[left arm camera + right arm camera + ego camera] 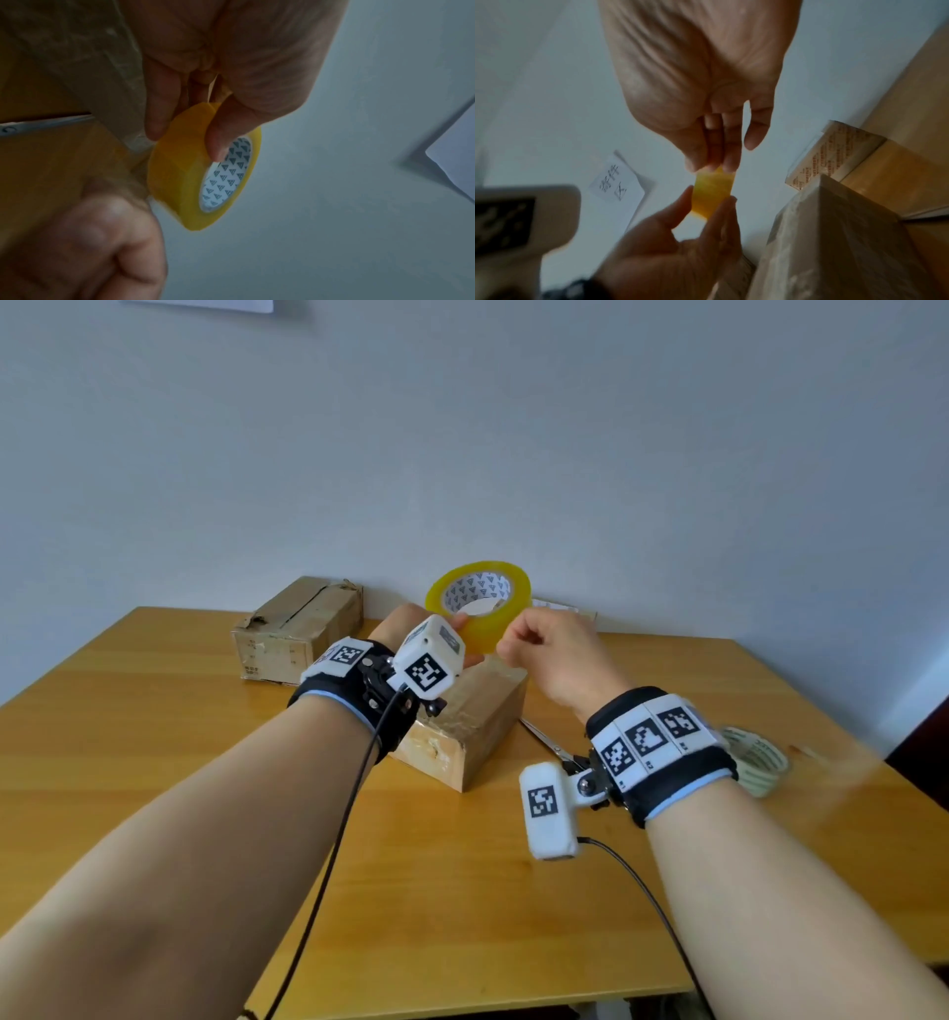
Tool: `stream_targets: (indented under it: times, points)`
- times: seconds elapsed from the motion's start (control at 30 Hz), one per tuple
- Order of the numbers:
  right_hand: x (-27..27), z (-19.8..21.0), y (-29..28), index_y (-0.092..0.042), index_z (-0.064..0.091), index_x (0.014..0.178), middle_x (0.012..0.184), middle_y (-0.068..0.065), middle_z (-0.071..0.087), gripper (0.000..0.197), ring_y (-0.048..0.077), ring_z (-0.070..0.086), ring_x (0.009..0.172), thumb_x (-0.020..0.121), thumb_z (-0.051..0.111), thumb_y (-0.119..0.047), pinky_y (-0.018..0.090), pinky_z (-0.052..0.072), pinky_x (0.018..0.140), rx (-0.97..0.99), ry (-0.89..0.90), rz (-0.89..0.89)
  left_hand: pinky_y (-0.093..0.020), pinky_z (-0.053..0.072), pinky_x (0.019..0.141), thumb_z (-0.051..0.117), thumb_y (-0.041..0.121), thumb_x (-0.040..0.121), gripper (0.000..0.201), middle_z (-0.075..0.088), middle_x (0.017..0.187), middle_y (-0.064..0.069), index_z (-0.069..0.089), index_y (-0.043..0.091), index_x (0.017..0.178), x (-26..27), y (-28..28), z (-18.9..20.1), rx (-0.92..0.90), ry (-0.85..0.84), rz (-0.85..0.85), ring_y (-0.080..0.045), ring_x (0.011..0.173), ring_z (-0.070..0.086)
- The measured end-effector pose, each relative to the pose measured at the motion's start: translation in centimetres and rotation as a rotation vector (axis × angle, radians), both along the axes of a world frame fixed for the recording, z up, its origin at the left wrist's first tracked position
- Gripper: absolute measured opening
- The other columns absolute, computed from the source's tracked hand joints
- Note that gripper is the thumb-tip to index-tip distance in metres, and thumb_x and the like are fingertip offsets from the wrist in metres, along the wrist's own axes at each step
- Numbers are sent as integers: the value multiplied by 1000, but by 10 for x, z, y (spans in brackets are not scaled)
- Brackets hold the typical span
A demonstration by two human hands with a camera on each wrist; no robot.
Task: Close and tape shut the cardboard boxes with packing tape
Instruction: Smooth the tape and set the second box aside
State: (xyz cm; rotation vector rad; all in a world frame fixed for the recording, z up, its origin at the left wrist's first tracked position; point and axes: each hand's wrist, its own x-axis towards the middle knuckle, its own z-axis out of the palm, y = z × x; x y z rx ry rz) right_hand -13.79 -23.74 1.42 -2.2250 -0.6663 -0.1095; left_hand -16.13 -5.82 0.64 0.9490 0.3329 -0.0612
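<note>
Left hand (411, 629) grips my tape roll (477, 598) above the near box (462, 737), right hand (554, 654) just beside pinching its loose end, pull runs rightward.

Head overlooks table (462, 891); wrists close on tape roll (200, 172).

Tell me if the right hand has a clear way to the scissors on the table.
Probably yes: the scissors lie bare on the table just below the right hand, nothing between, but that hand is pinching the tape roll and must let go first.
</note>
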Motion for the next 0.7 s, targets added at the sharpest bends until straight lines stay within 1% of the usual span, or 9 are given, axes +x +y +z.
stream_targets:
  times: [0.07, 0.13, 0.2, 0.27, 0.33, 0.43, 0.53, 0.63, 0.7]
  points:
    - [4, 0, -4, -14, 70, 83, 86, -1, 72, 16, 19, 69, 90, 97, 66, -22, 42, 55, 92, 138, 119, -76, -42, 55, 94, 56, 7, 96, 41, 63, 95, -14, 50, -4, 135, -5, -2, 5, 42, -51, -28, -26, 85, 66]
    - [7, -2, -7, -18, 70, 79, 83, 1, 75, 18, 21, 72, 89, 95, 67, -26, 47, 55, 94, 228, 207, -125, -44, 55, 91, 58, 8, 95, 20, 72, 98, -18, 66, -3, 110, -14, -2, 8, 46, -52, -107, -30, 86, 73]
    - [10, -3, -9, -19, 71, 77, 82, 2, 77, 20, 23, 74, 87, 93, 68, -31, 49, 56, 93, 223, 200, -146, -44, 55, 87, 56, 8, 96, 16, 74, 98, -19, 69, -2, 98, -16, -2, 6, 47, -21, -121, -30, 84, 75]
    - [11, -2, -10, -20, 70, 76, 82, 3, 76, 21, 23, 73, 84, 92, 69, -34, 48, 57, 90, 205, 171, -181, -43, 55, 87, 58, 9, 93, 19, 74, 98, -20, 73, -3, 94, -18, -3, 4, 42, -26, -133, -31, 84, 74]
    - [16, -3, -16, -21, 70, 86, 88, 1, 74, 18, 18, 71, 79, 95, 67, -36, 42, 59, 85, 250, 213, -215, -42, 55, 91, 63, 10, 87, 20, 73, 99, -21, 76, -5, 91, -16, -3, 3, -4, -29, -124, -33, 90, 73]
    - [22, -5, -21, -16, 68, 113, 104, 5, 75, 34, 18, 70, 89, 100, 60, -46, 39, 59, 79, 432, 553, -203, -42, 51, 99, 60, 11, 92, 19, 73, 98, -22, 69, -5, 97, -14, -4, 4, -12, -1, -121, -34, 97, 69]
    - [25, -8, -19, -13, 66, 119, 108, 7, 77, 39, 20, 71, 99, 102, 57, -47, 32, 54, 72, 693, 852, -100, -39, 56, 90, 61, 16, 95, 21, 74, 92, -17, 64, -1, 106, -6, -11, 7, 60, 4, -169, -28, 87, 72]
    - [32, -12, -19, -14, 63, 114, 103, 8, 76, 33, 18, 73, 81, 104, 54, -44, 23, 50, 55, 882, 792, -197, -31, 57, 82, 73, 29, 88, 38, 68, 74, -9, 55, 3, 109, 8, -17, 5, 273, 111, -199, -22, 76, 68]
    - [38, -14, -22, -16, 64, 110, 98, 5, 71, 31, 20, 67, 80, 104, 55, -45, 28, 51, 56, 766, 599, -335, -28, 48, 72, 71, 33, 90, 32, 61, 72, -4, 57, 6, 98, 15, -14, 6, 482, 121, -87, -16, 63, 55]
